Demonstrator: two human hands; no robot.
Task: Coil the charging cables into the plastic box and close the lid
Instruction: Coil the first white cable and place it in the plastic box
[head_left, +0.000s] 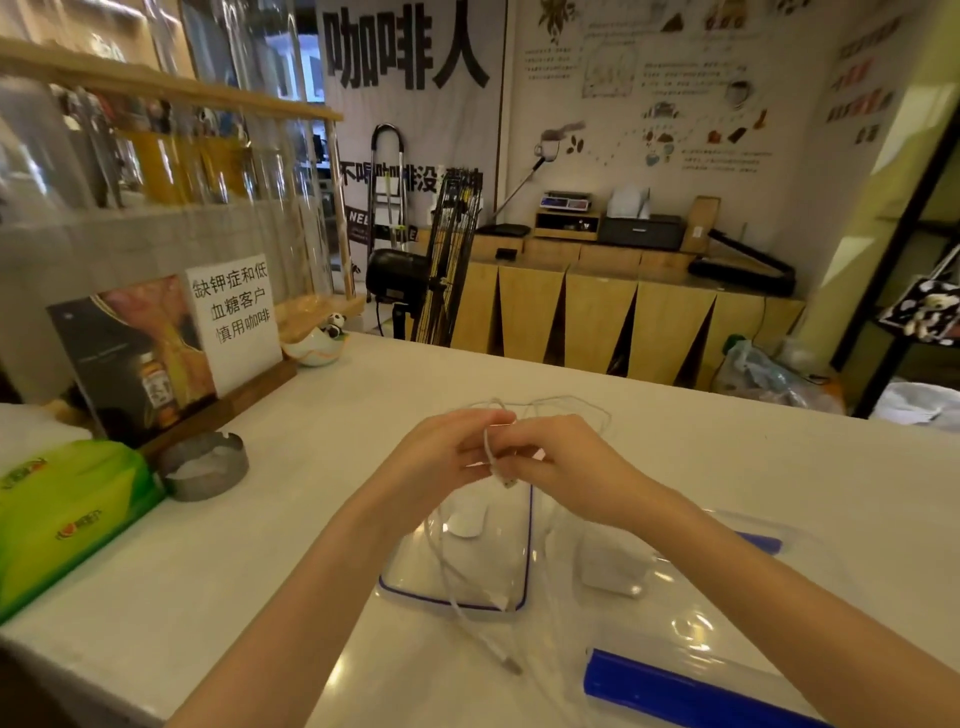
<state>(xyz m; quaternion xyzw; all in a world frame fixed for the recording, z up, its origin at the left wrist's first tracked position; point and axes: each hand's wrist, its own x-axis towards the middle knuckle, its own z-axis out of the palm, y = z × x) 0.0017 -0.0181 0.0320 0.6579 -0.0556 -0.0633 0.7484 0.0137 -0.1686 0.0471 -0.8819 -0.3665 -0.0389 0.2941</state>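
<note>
Early stage. Both hands above plastic box (457, 566): left hand (447, 457) and right hand (566, 467) fingers pinched on white cable (488, 447), loops forming. Cable tail trails across box, not yet inside. Lid (691, 613) lies right of box, open.

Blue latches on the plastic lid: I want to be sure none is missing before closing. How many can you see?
2. One blue latch lies at the near edge of the clear lid; the other is at its far edge, partly behind the right forearm. Others may be hidden.
</note>
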